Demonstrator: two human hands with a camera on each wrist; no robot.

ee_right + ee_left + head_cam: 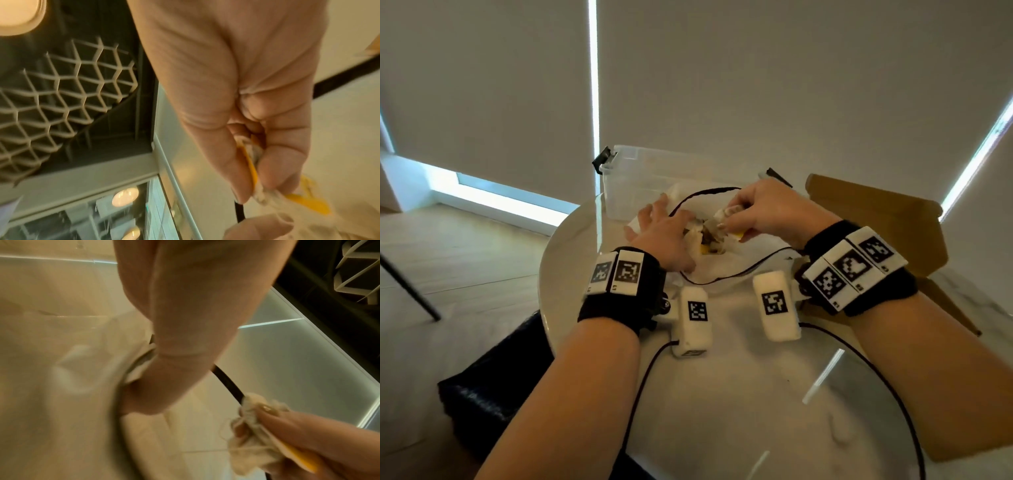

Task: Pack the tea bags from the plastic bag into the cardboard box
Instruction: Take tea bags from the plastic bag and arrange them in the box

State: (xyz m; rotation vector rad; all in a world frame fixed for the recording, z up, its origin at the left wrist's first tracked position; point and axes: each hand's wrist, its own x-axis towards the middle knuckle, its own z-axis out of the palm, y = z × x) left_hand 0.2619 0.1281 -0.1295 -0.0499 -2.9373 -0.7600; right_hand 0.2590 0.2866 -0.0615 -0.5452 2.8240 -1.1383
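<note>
The right hand pinches a small bunch of tea bags between thumb and fingertips, just above the mouth of the white plastic bag. The left hand lies flat with straight fingers, pressing the bag down on the table. The tea bags look light, soft and easily torn, with loose strings likely to snag, so a gentle grip on the paper bodies seems best. The open cardboard box waits just right.

Drawn pale blinds, wooden floor, round white table
</note>
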